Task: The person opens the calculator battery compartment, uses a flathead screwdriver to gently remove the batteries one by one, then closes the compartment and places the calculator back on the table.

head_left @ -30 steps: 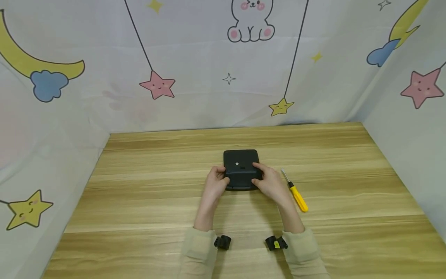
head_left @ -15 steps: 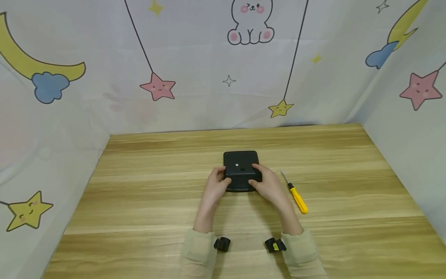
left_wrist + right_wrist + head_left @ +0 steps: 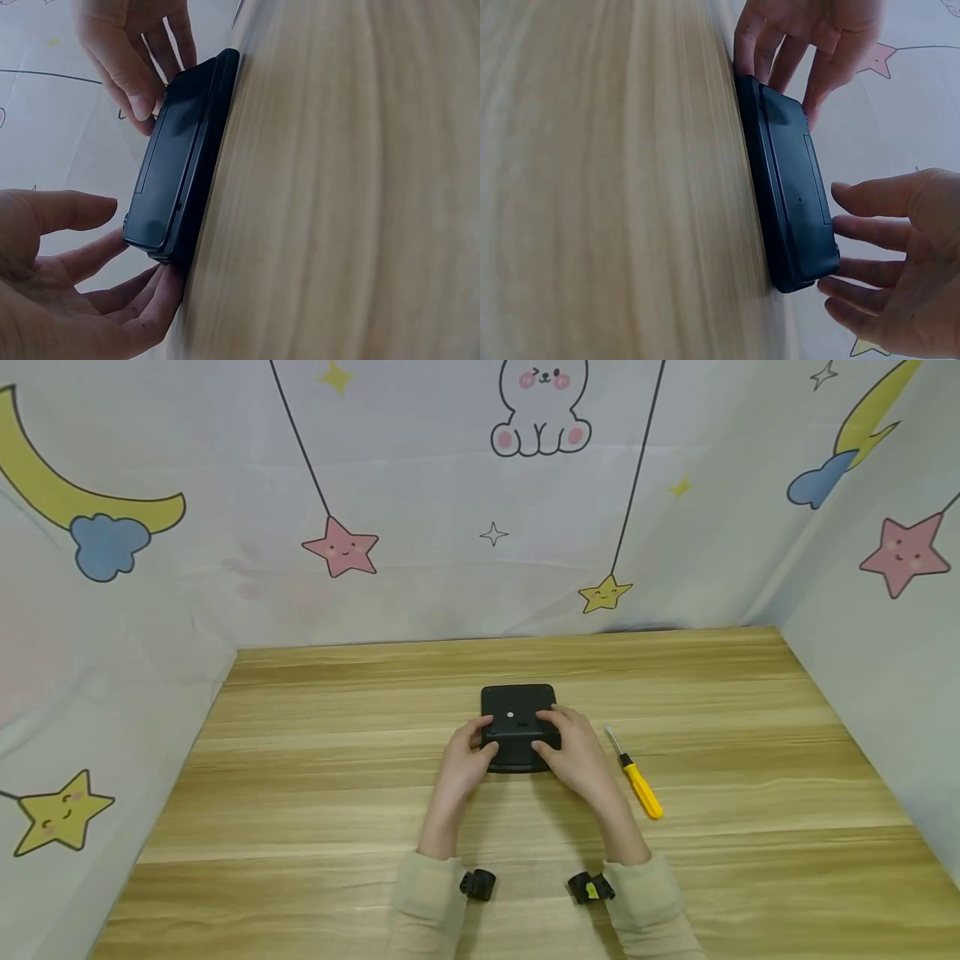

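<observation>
A black flat device (image 3: 517,700), perhaps a desk calculator turned face down, lies on the wooden table in the head view. A small pale round spot and a dark slot show on its upper face. At its left side is my left hand (image 3: 467,760), with lower fingertips touching the device's end and the thumb raised apart, as the left wrist view shows. My right hand (image 3: 577,756) is at the opposite end. In the right wrist view its fingertips are at the device (image 3: 799,187), while its thumb (image 3: 877,196) stands off it. Neither hand's fingers wrap round the device.
A screwdriver (image 3: 641,787) with a yellow handle lies on the table (image 3: 315,793) to the right of the right hand. White cloth printed with stars and moons (image 3: 420,468) hangs behind the table and along both sides.
Both hands have shifted slightly inward over the black device, the right hand more, its thumb and fingertips moving left. The device and screwdriver stay in place.
</observation>
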A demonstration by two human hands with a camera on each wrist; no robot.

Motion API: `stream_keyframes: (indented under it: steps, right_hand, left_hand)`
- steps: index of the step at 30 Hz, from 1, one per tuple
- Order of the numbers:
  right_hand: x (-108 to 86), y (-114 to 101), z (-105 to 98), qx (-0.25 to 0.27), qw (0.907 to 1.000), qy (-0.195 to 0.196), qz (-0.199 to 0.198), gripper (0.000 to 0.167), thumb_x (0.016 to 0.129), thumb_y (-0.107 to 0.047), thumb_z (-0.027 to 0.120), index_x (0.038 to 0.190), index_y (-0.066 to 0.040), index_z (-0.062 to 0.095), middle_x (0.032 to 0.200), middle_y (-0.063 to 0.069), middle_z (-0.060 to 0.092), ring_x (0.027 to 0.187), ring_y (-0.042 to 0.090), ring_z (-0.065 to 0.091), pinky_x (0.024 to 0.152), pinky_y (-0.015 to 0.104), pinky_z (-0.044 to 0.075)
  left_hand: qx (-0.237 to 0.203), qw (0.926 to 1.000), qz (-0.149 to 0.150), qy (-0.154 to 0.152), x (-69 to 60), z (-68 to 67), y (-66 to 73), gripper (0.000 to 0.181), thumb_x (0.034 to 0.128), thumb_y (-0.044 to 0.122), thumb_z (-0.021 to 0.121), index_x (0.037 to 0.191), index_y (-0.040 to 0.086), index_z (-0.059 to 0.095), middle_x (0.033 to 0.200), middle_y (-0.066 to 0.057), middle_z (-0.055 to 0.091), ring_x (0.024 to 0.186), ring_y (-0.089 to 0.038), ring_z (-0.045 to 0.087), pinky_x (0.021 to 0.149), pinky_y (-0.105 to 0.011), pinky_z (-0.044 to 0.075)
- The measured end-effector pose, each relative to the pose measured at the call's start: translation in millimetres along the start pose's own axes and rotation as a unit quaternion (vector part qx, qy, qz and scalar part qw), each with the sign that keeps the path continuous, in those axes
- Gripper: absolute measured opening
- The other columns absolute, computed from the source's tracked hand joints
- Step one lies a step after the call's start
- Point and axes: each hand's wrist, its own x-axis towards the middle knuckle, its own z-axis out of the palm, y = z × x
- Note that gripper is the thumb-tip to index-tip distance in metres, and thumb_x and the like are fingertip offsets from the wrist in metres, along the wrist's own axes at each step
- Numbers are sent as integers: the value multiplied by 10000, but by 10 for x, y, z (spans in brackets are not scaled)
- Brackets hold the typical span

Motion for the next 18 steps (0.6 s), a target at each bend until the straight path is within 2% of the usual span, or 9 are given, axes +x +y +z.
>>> stream_keyframes:
  steps: [5,10,14,18]
  right_hand:
    - [55,2,28,-134,9987,49,-488,401,898,-185,669,1280,-83,601,1424,161,491,1339,378,417,1091,551,346]
    - [115,9,63,-109,9965,-84,-830,368,907,-158,656,1263,-81,613,1356,135,554,1294,345,470,1075,518,377]
    - [139,4,87,-135,9956,-178,-909,349,911,-154,652,1251,-82,620,1303,108,594,1247,312,509,1049,485,411]
    - [139,6,98,-217,9957,-76,-900,323,904,-127,655,1221,-69,633,1257,113,618,1202,310,536,1017,487,430]
  left_hand:
    - [16,10000,-32,-83,15,-21,-3,487,914,41,577,1390,123,514,1350,-209,459,1223,-342,525,940,-418,490]
    - [162,9998,-34,-120,32,-40,-34,494,912,37,578,1394,129,513,1328,-214,436,1214,-356,522,910,-397,510]
    - [263,9996,35,-96,44,-58,-52,470,908,25,580,1368,113,541,1295,-223,433,1173,-361,549,874,-380,521]
    - [392,9992,59,-105,67,-75,-62,455,910,33,585,1354,129,559,1282,-210,443,1143,-349,559,865,-373,513]
